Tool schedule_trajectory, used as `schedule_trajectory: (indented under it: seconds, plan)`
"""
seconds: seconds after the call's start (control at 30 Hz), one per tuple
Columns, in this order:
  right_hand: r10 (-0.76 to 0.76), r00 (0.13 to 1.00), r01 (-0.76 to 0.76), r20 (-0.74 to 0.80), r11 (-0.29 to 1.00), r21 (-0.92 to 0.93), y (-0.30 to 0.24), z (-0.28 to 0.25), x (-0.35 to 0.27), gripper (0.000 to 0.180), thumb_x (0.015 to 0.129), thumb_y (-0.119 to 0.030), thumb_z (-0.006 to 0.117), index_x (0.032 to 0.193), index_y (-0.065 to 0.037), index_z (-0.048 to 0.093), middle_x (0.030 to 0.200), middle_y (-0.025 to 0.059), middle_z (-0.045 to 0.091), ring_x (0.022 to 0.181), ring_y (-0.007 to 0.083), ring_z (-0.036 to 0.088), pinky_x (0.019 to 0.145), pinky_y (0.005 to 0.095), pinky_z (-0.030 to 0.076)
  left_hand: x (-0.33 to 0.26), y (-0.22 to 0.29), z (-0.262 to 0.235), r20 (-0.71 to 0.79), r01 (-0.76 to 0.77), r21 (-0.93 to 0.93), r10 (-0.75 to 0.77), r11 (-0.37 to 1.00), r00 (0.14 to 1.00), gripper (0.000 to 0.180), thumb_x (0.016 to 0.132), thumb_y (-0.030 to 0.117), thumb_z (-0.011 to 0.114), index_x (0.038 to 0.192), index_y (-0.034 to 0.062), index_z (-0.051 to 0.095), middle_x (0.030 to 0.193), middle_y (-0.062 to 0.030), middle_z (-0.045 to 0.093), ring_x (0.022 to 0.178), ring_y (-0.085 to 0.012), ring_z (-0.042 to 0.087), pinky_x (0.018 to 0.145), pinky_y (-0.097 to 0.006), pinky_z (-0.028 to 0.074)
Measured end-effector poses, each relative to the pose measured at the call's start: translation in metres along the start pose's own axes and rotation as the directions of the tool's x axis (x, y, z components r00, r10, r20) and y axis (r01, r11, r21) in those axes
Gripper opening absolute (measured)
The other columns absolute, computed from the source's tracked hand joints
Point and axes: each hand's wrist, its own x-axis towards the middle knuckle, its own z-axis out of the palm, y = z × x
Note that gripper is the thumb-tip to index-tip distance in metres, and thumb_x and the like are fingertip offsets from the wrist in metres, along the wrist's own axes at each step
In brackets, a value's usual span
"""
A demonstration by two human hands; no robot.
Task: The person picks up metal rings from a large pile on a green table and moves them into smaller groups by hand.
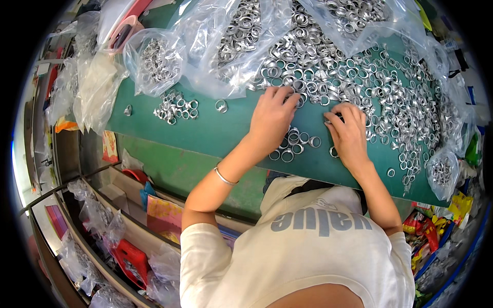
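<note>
A big heap of silver metal rings (308, 56) spreads over the green tabletop (205, 133). At the heap's near edge my left hand (273, 117) has its fingers curled down among the rings; what lies under the fingertips is hidden. Further right, my right hand (350, 134) pinches a silver ring (327, 121) between thumb and fingers, partly hidden. Between and below my hands lies a small group of rings (294, 141). One loose ring (333, 152) is beside my right wrist. A separate cluster of rings (175, 108) sits to the left, with a single ring (221, 106) near it.
Large clear plastic bags (197, 56) of rings drape over the table's far side. A smaller ring-filled bag (156, 60) stands at left, another bag (441, 173) at the right corner. Pink-handled tape dispenser (126, 33) is far left. Shelves with a red basket (129, 262) stand lower left.
</note>
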Motion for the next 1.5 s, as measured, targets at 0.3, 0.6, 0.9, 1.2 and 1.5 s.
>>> schedule_trajectory:
  seconds: [0.3,0.6,0.9,1.2,1.5]
  plan:
    - [0.221,0.972,-0.234,0.084,0.852,0.469,-0.025,0.005,0.005,0.027,0.078,-0.001,0.066,0.104,-0.001,0.057,0.091,0.0138,0.058,0.078,0.0296,0.057,0.066,0.0369,0.047,-0.015,-0.004,-0.032,0.023,0.015,0.080,-0.017,0.997,1.000,0.037,0.073,-0.001,0.065,0.109,0.0073,0.060,0.114,-0.0091,0.054,0.103,-0.0287,0.050,0.087,-0.040,0.038]
    - [0.078,0.982,-0.141,0.172,0.907,0.396,-0.029,0.008,-0.001,0.024,0.076,0.007,0.057,0.100,0.002,0.058,0.101,0.0132,0.054,0.092,0.0314,0.054,0.076,0.0371,0.045,-0.033,0.002,-0.026,-0.096,0.211,0.078,-0.204,0.974,0.974,0.043,0.074,0.001,0.068,0.115,0.0063,0.058,0.115,-0.0116,0.051,0.102,-0.0304,0.050,0.087,-0.040,0.041]
    - [-0.164,0.986,0.163,0.001,0.980,0.112,-0.023,0.024,0.055,0.032,0.077,0.001,0.059,0.109,-0.004,0.059,0.119,0.0103,0.052,0.112,0.0317,0.047,0.093,0.0418,0.038,-0.035,0.001,-0.026,0.001,0.270,-0.109,-0.272,0.957,0.962,0.039,0.074,-0.005,0.065,0.112,0.0050,0.059,0.105,-0.0121,0.051,0.094,-0.0305,0.050,0.081,-0.037,0.043]
    - [-0.068,0.992,0.074,0.108,0.996,-0.051,-0.001,-0.003,0.029,0.021,0.071,-0.004,0.067,0.092,-0.004,0.060,0.126,0.0098,0.048,0.116,0.0285,0.046,0.097,0.0453,0.033,-0.033,-0.003,-0.023,-0.004,0.251,-0.101,-0.253,0.963,0.967,0.036,0.073,-0.001,0.068,0.107,0.0071,0.061,0.104,-0.0107,0.050,0.091,-0.0291,0.050,0.077,-0.036,0.043]
    - [-0.093,0.996,0.093,0.009,0.995,0.032,-0.021,0.000,0.040,0.033,0.075,-0.004,0.063,0.107,-0.007,0.057,0.120,0.0100,0.051,0.120,0.0302,0.042,0.098,0.0454,0.032,-0.017,-0.018,-0.014,-0.155,0.176,0.011,-0.172,0.984,0.973,0.032,0.074,0.000,0.067,0.104,0.0068,0.063,0.108,-0.0116,0.053,0.090,-0.0269,0.055,0.073,-0.035,0.046]
